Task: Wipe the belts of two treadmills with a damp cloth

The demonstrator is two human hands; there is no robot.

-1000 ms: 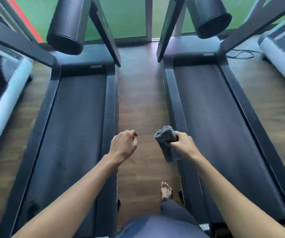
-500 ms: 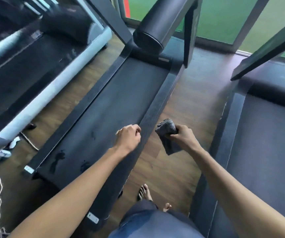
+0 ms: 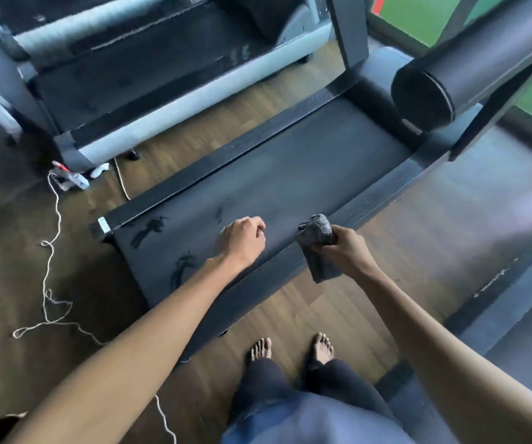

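Wiping not yet begun: right hand [image 3: 344,251] grips the bunched cloth [image 3: 317,232] over the side rail [image 3: 373,203], frame centre; left hand [image 3: 242,240] curled, empty; next, press cloth onto the smudged belt [image 3: 290,174]

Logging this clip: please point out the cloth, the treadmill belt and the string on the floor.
cloth [image 3: 317,226]: head view, bunched upper end.
treadmill belt [image 3: 290,174]: head view, bare middle of belt.
string [image 3: 46,277]: head view, stretch lying on the floor.
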